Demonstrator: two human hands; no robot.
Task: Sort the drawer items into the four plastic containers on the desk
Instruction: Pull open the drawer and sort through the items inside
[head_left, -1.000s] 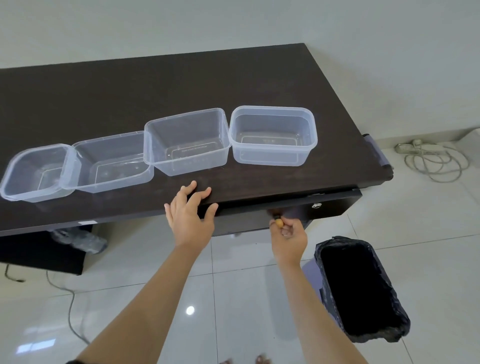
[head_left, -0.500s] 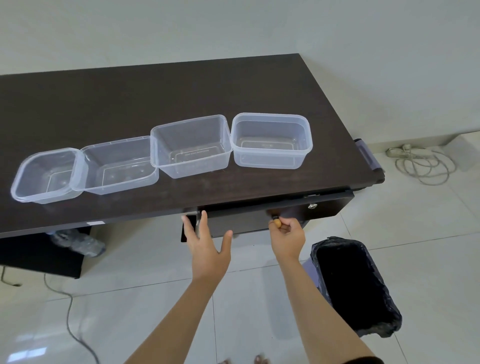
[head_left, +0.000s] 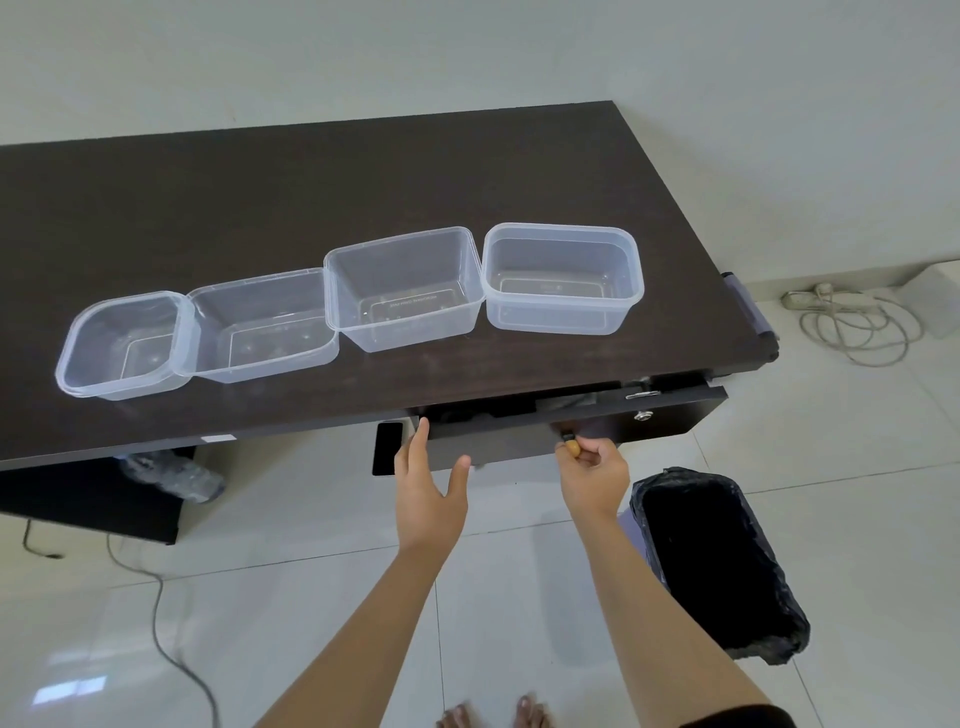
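Four clear plastic containers (head_left: 363, 306) are sitting in a row along the dark desk (head_left: 260, 197), their line running left to right just behind the desk's front edge, each touching its neighbour; all four are showing bare bottoms. I am watching the drawer (head_left: 561, 426) standing slightly out from under that front edge, its long axis lying parallel to the row and its face pointing toward me. I am seeing only a dark slit of its inside, so I cannot tell what is lying in it. My right hand (head_left: 592, 473) is curling tight around the small knob (head_left: 570, 446) on the drawer face, fingers pressed together in a pinch. My left hand (head_left: 428, 483) is hanging flat at the drawer's left end, fingers stretched out together, thumb spread wide, fingertips (head_left: 423, 423) reaching the top corner. Right of the drawer, a bin lined with a black bag (head_left: 717, 566) is standing on the tiled floor (head_left: 311, 597).
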